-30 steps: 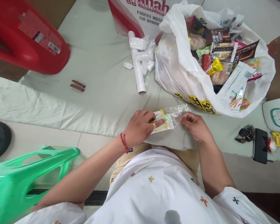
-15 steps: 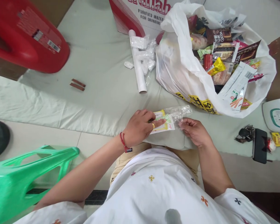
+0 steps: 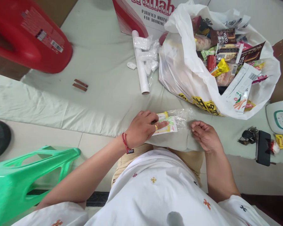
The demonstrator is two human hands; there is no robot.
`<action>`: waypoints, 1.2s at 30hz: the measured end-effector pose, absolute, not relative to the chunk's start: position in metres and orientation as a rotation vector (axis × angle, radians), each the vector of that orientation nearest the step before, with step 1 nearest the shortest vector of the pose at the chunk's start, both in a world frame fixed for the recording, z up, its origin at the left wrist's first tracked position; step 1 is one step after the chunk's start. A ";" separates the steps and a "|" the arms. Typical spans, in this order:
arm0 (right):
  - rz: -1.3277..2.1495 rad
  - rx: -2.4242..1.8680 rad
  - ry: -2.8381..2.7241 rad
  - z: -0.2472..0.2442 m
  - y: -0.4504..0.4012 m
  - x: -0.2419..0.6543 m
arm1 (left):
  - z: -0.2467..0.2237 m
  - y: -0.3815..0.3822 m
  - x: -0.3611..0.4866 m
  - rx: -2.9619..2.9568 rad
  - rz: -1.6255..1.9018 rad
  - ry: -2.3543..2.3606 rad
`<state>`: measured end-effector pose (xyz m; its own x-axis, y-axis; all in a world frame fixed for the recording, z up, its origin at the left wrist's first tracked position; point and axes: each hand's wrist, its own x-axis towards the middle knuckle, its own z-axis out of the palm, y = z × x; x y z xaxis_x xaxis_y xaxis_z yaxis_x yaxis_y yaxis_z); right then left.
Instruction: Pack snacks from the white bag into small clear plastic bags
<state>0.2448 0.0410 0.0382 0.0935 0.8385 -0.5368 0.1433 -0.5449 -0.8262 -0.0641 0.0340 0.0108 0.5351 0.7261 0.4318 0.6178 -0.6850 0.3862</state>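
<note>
My left hand (image 3: 143,127) lies over a small white and yellow packet (image 3: 166,127), its fingers closed on it at the edge of the cloth-covered surface. A clear plastic sleeve (image 3: 182,117) reaches out from the packet toward the right, crinkled and see-through. Just past the sleeve's far end is my right hand (image 3: 206,135), thumb and fingers pinched together. Whether anything thin sits in that pinch, I cannot make out. Part of the packet is hidden under my left fingers.
A white plastic bag (image 3: 179,62) full of wrapped snacks stands beyond my right hand. Behind lie a white roll (image 3: 141,69) and a water box (image 3: 136,18). At left are a red jug (image 3: 49,47), brown strips (image 3: 80,84) and a green stool (image 3: 37,169); a phone (image 3: 263,147) lies right.
My right hand has moved a little to the right, away from the plastic sleeve's end. The sleeve lies flatter and straighter now. My left hand keeps its hold on the packet.
</note>
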 end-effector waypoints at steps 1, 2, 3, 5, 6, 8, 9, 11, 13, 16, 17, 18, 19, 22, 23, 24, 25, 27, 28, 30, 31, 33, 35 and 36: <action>1.411 -1.799 -1.034 0.038 0.042 0.245 | 0.011 0.034 -0.064 2.585 0.856 1.142; 1.346 -1.812 -1.110 0.039 0.044 0.243 | 0.010 0.034 -0.064 2.587 0.854 1.139; 1.316 -1.814 -1.181 0.039 0.046 0.240 | 0.010 0.034 -0.064 2.590 0.854 1.134; 1.381 -1.785 -1.268 0.040 0.053 0.231 | 0.011 0.034 -0.064 2.595 0.852 1.124; 1.445 -1.762 -1.278 0.039 0.058 0.226 | 0.011 0.034 -0.065 2.596 0.846 1.123; 1.517 -1.718 -1.267 0.037 0.066 0.220 | 0.012 0.034 -0.065 2.591 0.820 1.132; 1.517 -1.700 -1.261 0.036 0.069 0.219 | 0.012 0.034 -0.065 2.585 0.804 1.140; 1.452 -1.692 -1.238 0.033 0.071 0.224 | 0.011 0.033 -0.065 2.569 0.791 1.146; 1.341 -1.716 -1.177 0.030 0.070 0.234 | 0.011 0.033 -0.065 2.552 0.805 1.146; 1.202 -1.744 -1.104 0.027 0.062 0.247 | 0.010 0.033 -0.064 2.543 0.835 1.138; 1.188 -1.719 -1.115 0.026 0.059 0.249 | 0.010 0.033 -0.064 2.541 0.837 1.130; 1.197 -1.677 -1.146 0.026 0.057 0.248 | 0.011 0.034 -0.064 2.539 0.837 1.121; 1.223 -1.623 -1.189 0.026 0.056 0.246 | 0.011 0.034 -0.064 2.540 0.834 1.114; 1.338 -1.529 -1.267 0.029 0.058 0.230 | 0.013 0.035 -0.065 2.557 0.803 1.124; 1.381 -1.546 -1.253 0.030 0.061 0.224 | 0.013 0.035 -0.064 2.565 0.792 1.132; 1.427 -1.574 -1.221 0.031 0.063 0.218 | 0.013 0.034 -0.064 2.572 0.782 1.142; 1.477 -1.601 -1.181 0.033 0.066 0.213 | 0.014 0.034 -0.063 2.581 0.769 1.153; 1.551 -1.620 -1.109 0.035 0.069 0.204 | 0.015 0.033 -0.061 2.603 0.740 1.180; 1.553 -1.612 -1.086 0.036 0.069 0.200 | 0.016 0.033 -0.060 2.616 0.724 1.199; 1.479 -1.600 -1.081 0.038 0.067 0.193 | 0.018 0.032 -0.056 2.648 0.704 1.243; 1.404 -1.609 -1.106 0.039 0.064 0.189 | 0.020 0.031 -0.054 2.665 0.699 1.266; 1.200 -1.620 -1.263 0.041 0.056 0.177 | 0.022 0.030 -0.050 2.696 0.692 1.300; 0.948 -1.587 -1.557 0.045 0.048 0.162 | 0.025 0.029 -0.047 2.694 0.675 1.319; 0.816 -1.559 -1.712 0.046 0.045 0.154 | 0.025 0.029 -0.046 2.672 0.667 1.324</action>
<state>0.1539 0.0448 0.0460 -0.0582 0.9960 0.0680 0.5742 0.0891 -0.8139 -0.0462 0.0286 0.0252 0.5302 0.7752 0.3435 0.7375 -0.6215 0.2642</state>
